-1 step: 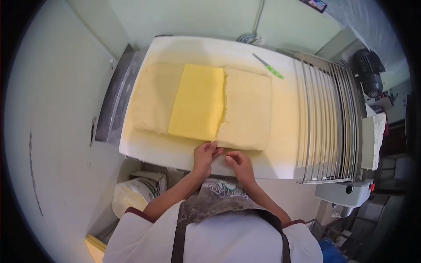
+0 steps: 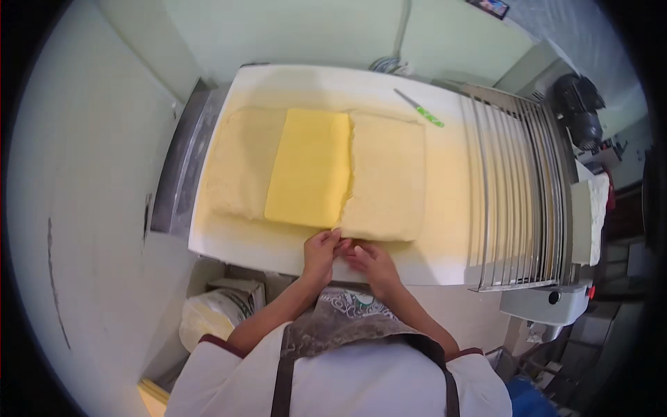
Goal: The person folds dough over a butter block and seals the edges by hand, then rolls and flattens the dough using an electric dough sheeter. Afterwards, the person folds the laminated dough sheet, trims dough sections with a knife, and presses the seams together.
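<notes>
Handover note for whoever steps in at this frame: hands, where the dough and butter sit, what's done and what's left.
Left hand and right hand: fingertips together at the near edge of the dough, pinching it where it meets the butter slab.
Butter slab lies on the dough's middle, on the white belt.
Done: right part of the dough is folded up to the butter.
Left: left part of the dough still lies uncovered beside the butter.
Green-handled knife lies at the far side.

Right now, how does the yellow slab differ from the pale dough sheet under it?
The butter slab is bright yellow; the dough sheet is pale cream. The slab is narrower and lies on top of the dough, which spreads out past it on the left and right. The right flap of dough is folded up to the slab's edge. Both are flat and roughly rectangular.
</notes>
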Demonstrator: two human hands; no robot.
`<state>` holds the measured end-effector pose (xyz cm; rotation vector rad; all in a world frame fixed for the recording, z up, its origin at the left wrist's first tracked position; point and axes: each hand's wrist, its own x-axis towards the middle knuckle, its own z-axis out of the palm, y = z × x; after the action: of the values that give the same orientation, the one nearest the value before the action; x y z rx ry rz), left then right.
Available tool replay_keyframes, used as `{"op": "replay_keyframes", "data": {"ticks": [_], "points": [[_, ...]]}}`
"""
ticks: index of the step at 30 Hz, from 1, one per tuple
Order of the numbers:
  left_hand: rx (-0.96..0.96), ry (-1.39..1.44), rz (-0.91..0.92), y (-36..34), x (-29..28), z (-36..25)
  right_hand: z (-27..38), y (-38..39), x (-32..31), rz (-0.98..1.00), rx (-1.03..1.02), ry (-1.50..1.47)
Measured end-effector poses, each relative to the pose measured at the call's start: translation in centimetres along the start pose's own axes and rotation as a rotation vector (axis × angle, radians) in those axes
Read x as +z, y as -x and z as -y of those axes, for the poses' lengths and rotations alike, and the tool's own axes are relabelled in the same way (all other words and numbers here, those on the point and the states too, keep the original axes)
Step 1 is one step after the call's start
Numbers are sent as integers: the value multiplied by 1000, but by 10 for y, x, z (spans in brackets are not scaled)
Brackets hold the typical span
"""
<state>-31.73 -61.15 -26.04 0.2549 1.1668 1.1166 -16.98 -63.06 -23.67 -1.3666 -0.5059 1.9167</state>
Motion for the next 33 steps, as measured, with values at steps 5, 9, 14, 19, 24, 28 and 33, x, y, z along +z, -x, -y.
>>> {"op": "replay_keyframes", "data": {"ticks": [5, 9, 14, 19, 24, 28, 33], "points": [[-18, -89, 129, 7, -10, -22, -32, -46, 3, 30, -199, -322], [-157, -87, 167, -2, -17, -17, -29, -42, 7, -77, -210, -158], [-124, 45, 82, -12, -8, 3, -8, -24, -6, 63, -54, -117], [-84, 8, 104, -7, -10, -3, -12, -29, -16, -28, -126, -230], [-268, 23, 196, -9, 1, 3, -18, -29, -14, -112, -194, -79], [-118, -24, 205, -5, 20, 13, -5, -17, -33, -31, -117, 88], [-120, -48, 143, 5, 21, 8, -4, -17, -40, -68, -145, -139]]}}
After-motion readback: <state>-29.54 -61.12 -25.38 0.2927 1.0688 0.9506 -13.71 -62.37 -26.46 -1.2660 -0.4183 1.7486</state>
